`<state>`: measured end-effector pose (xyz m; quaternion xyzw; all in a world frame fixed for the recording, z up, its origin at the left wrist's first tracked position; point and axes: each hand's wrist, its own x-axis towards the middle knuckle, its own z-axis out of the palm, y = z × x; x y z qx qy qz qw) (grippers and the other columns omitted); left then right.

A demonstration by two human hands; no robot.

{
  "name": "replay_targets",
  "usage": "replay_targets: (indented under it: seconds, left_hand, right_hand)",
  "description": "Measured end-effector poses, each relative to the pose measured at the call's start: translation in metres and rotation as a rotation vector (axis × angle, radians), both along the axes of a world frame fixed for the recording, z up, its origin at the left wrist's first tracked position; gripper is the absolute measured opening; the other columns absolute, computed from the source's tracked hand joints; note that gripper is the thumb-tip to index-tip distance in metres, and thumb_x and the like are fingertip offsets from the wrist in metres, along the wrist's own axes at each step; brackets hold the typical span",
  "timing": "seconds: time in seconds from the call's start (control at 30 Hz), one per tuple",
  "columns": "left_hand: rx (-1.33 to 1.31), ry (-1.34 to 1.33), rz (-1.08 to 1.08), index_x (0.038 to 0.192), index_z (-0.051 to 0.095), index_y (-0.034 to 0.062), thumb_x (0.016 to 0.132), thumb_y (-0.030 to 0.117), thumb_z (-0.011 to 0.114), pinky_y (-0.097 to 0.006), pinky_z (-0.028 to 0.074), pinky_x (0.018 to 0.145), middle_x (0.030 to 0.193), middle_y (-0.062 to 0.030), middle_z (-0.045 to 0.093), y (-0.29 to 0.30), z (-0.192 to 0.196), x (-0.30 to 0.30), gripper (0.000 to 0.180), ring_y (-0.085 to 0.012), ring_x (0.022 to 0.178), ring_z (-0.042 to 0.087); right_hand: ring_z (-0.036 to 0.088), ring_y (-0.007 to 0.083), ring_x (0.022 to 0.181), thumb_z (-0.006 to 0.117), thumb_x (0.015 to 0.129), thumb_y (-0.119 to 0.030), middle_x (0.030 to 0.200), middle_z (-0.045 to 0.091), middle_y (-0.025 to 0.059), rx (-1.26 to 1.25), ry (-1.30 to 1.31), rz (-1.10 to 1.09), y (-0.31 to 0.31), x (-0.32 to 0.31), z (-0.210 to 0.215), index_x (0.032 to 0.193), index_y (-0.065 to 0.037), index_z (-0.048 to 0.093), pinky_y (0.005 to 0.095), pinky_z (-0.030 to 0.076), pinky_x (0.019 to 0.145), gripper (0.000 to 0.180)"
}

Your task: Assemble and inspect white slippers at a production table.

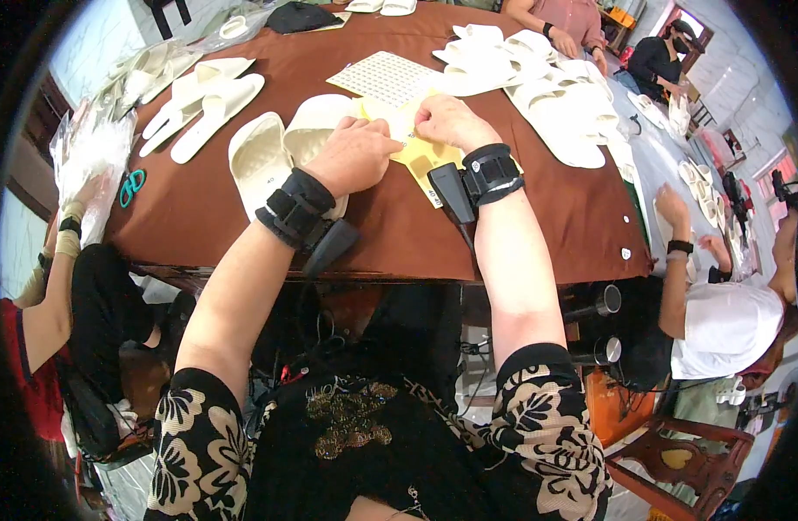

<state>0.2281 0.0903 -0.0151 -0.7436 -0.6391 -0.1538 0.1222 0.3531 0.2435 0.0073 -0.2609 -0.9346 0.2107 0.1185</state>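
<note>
Paper [419,161], yellow, lies between left hand [355,154] and right hand [458,124], close to each, both hands curled, though whether either pinches it I cannot tell.

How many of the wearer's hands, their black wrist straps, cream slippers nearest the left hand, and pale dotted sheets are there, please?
Left hand and right hand: 2
Black fabric wrist straps: 2
Cream slippers: 2
Pale dotted sheet: 1
Total: 7
</note>
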Motion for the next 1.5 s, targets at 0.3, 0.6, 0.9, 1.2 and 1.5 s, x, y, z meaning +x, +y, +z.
replay_targets:
  seconds: [0.3, 0.6, 0.9, 1.2, 1.5]
  left_hand:
    - [-0.018, 0.008, 0.004, 0.095, 0.070, 0.0139, 0.081, 0.009, 0.048, -0.037, 0.036, 0.085, 0.092, -0.0070, 0.060, 0.000, 0.001, 0.000, 0.027, -0.0232, 0.093, 0.057]
    - [-0.009, -0.006, -0.003, 0.095, 0.070, 0.0125, 0.079, 0.008, 0.048, -0.039, 0.036, 0.088, 0.099, -0.0067, 0.063, 0.000, 0.001, -0.003, 0.027, -0.0237, 0.096, 0.058]
    - [0.247, -0.381, 0.027, 0.097, 0.066, 0.0023, 0.080, 0.002, 0.052, -0.034, 0.049, 0.075, 0.092, -0.0135, 0.066, -0.021, 0.040, -0.034, 0.022, -0.0269, 0.084, 0.062]
    - [0.307, -0.238, 0.341, 0.099, 0.066, 0.0020, 0.085, 0.013, 0.055, -0.034, 0.047, 0.082, 0.099, -0.0124, 0.065, -0.057, 0.031, -0.109, 0.021, -0.0280, 0.092, 0.062]
    - [0.087, -0.329, 0.441, 0.113, 0.059, 0.0229, 0.090, 0.036, 0.048, -0.046, 0.031, 0.096, 0.120, 0.0011, 0.055, -0.072, 0.006, -0.111, 0.029, -0.0277, 0.115, 0.045]
  right_hand:
    - [0.060, 0.0297, 0.090, 0.059, 0.075, -0.006, 0.092, 0.064, 0.0175, -0.098, 0.051, 0.047, -0.001, -0.011, -0.013, 0.092, -0.001, 0.061, 0.0377, 0.048, 0.077, 0.017]
    - [0.059, 0.0292, 0.092, 0.056, 0.074, -0.004, 0.094, 0.063, 0.0170, -0.098, 0.090, 0.034, 0.005, -0.013, -0.016, 0.092, -0.003, 0.060, 0.0365, 0.047, 0.079, 0.019]
    - [0.056, 0.0116, 0.080, 0.061, 0.077, -0.008, 0.082, 0.059, 0.0029, -0.292, 0.321, 0.126, -0.016, -0.008, 0.005, 0.092, -0.003, 0.060, 0.0271, 0.046, 0.069, 0.015]
    - [0.055, 0.0091, 0.075, 0.059, 0.080, -0.004, 0.079, 0.059, 0.0014, -0.404, 0.347, 0.514, -0.073, -0.039, -0.009, 0.085, -0.003, 0.057, 0.0252, 0.046, 0.070, 0.005]
    - [0.056, 0.0122, 0.077, 0.056, 0.080, -0.003, 0.080, 0.059, 0.0043, -0.292, 0.282, 0.467, -0.092, -0.040, -0.012, 0.090, -0.001, 0.055, 0.0280, 0.047, 0.071, 0.010]
